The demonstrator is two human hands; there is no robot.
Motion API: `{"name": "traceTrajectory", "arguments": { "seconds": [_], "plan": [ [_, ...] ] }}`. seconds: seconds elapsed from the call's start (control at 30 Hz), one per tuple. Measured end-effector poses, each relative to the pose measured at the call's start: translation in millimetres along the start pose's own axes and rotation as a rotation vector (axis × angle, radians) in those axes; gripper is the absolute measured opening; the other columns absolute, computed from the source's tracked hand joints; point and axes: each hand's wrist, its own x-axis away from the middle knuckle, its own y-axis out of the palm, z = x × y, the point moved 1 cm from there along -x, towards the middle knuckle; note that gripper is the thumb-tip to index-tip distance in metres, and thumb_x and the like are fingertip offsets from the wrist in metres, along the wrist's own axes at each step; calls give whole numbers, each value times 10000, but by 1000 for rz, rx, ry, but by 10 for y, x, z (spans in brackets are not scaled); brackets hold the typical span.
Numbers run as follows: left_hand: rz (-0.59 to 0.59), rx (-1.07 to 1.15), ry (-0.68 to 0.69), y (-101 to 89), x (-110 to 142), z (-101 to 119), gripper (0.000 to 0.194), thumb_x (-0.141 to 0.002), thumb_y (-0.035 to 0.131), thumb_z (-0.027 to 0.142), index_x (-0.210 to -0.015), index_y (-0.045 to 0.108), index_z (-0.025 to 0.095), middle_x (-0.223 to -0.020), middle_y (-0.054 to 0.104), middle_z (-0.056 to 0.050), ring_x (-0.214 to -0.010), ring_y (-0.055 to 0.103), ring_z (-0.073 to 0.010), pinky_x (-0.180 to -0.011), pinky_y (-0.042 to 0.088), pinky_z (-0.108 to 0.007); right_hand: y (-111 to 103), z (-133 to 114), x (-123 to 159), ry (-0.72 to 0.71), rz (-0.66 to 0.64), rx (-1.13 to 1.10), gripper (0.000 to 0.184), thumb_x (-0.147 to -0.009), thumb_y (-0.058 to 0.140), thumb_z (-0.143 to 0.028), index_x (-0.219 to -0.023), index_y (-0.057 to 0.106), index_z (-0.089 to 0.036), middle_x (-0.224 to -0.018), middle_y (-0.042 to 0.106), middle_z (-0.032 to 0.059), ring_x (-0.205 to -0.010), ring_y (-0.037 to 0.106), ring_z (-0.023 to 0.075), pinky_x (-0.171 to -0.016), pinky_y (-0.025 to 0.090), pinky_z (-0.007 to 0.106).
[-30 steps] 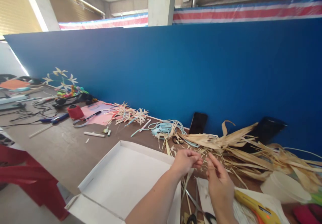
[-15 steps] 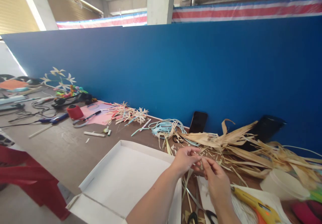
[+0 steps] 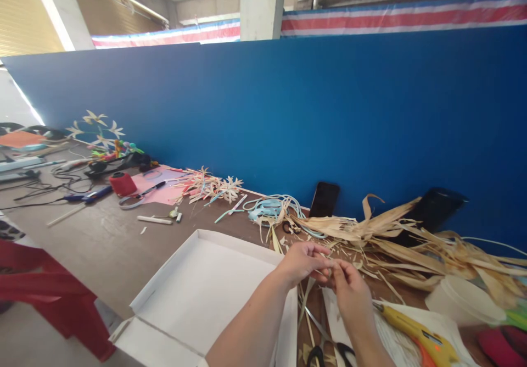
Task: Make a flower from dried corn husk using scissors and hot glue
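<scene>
My left hand (image 3: 305, 263) and my right hand (image 3: 349, 282) meet fingertip to fingertip over the table, just past the right edge of a white open box (image 3: 214, 284). Both are closed in a pinch; whatever lies between the fingers is too small to make out. Dried corn husks (image 3: 382, 229) spread out behind and to the right, with small husk scraps around them. Below the hands lie scissors (image 3: 323, 337) with black handles, partly hidden. A yellow glue gun (image 3: 420, 334) rests on white paper, right of my right forearm.
A phone (image 3: 325, 199) leans on the blue partition (image 3: 329, 109). Nearby are a light-blue face mask (image 3: 267, 207), husk flowers (image 3: 218, 185) and a red thread spool (image 3: 122, 183). A white tub (image 3: 461, 301) stands at right. Red cloth (image 3: 45, 295) shows at lower left.
My hands have shifted very slightly, the right one a little lower and to the left. Their fingertips remain together; the things on the table look the same.
</scene>
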Motion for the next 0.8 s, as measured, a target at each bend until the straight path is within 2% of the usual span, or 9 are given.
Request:
{"name": "traceTrajectory", "arguments": {
  "seconds": [0.13, 0.27, 0.47, 0.6, 0.8],
  "plan": [
    [54, -46, 32, 3, -23, -11, 393, -603, 727, 250, -940, 588, 104, -638, 562, 1, -564, 571, -105, -508, 496, -227, 2, 27, 4, 71, -23, -88, 358, -766, 520, -471, -947, 623, -179, -516, 492, -36, -477, 433, 133, -456, 346, 244],
    [106, -108, 37, -22, -37, -7, 339, -624, 709, 244, -912, 590, 110, -619, 553, 15, -542, 558, -98, -496, 491, -229, 12, 18, 24, 98, -92, -161, 403, -763, 534, -470, -1012, 617, -165, -531, 477, -37, -508, 410, 124, -479, 329, 240],
    [71, -178, 2, -92, -49, -28, 285, -626, 682, 183, -889, 603, 106, -598, 555, 14, -546, 560, -106, -507, 490, -235, 54, 17, 25, 186, -106, -277, 338, -707, 624, -453, -888, 648, -168, -497, 421, -52, -481, 343, 96, -445, 266, 224],
    [46, -190, -13, -100, -28, -28, 304, -611, 684, 186, -898, 614, 115, -621, 568, 8, -540, 563, -108, -513, 488, -244, 75, 15, 29, 278, -134, -438, 272, -658, 693, -406, -786, 649, -170, -511, 428, -52, -480, 306, 71, -432, 239, 205],
    [-45, -89, -62, -101, 28, 42, 413, -555, 743, 247, -922, 611, 110, -694, 599, -18, -545, 580, -105, -541, 494, -241, 62, -110, 68, 285, -230, -621, 172, -699, 683, -334, -705, 619, -174, -578, 448, -37, -512, 305, 61, -439, 251, 180]
  ]
}}
